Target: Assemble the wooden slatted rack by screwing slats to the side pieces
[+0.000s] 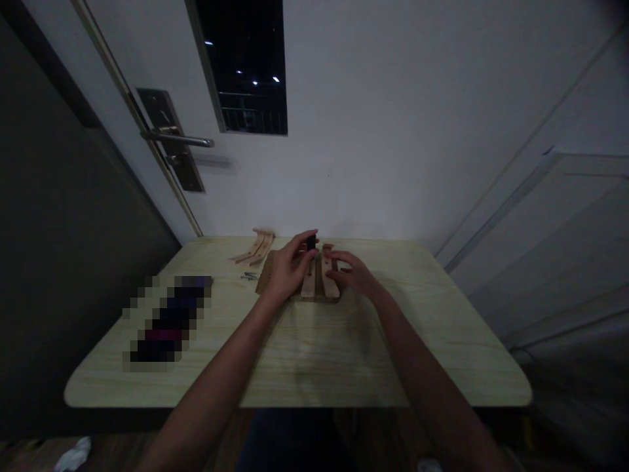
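Forearms (223, 367): stretched in from the bottom edge, over the table (442, 367).
Wooden slats (308, 283): two, laid side by side between the hands, on a brown board (265, 272).
Left hand (289, 263): small dark block (311, 242) held between thumb and fingers, just above the left slat.
Right hand (354, 275): fingertips set against the right slat; whether it is gripped cannot be told.
Screws (249, 276): scattered left of the board.
Curved wooden pieces (260, 247): placed beyond the screws, near the far edge.
Pixelated patch (171, 321): seen at table left; contents obscured.
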Motion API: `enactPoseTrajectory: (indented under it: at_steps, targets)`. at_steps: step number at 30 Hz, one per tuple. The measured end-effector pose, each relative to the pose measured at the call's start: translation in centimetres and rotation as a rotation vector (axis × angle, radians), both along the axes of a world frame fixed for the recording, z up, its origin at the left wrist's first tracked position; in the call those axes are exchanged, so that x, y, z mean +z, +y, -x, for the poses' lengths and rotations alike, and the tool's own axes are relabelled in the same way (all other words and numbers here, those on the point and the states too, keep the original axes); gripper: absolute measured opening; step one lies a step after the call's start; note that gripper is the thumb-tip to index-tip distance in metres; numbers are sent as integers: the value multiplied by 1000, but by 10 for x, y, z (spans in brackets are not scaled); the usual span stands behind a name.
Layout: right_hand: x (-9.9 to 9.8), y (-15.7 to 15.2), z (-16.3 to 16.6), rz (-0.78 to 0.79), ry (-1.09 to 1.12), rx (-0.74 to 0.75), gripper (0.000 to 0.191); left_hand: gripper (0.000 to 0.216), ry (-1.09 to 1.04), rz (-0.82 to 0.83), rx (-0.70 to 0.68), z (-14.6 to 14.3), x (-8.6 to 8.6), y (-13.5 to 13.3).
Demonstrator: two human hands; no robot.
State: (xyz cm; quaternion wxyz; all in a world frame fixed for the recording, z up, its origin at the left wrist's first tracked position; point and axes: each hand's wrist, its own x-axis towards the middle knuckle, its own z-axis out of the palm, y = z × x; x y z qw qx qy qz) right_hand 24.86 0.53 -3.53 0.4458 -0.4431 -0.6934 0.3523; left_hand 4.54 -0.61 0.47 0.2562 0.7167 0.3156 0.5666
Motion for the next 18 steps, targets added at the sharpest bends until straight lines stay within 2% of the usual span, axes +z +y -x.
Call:
enactPoseTrajectory:
  at_steps: [11,14,18]
  targets:
    - [-5,7,0,-21,37,11,36,32,-17,29,1,1,2,-2]
    - [-1,9,7,-83,19,-101,30,31,0,-5,6,1,4,-3]
    - [10,8,19,-212,-6,-378,28,29,62,-80,98,3,7,-2]
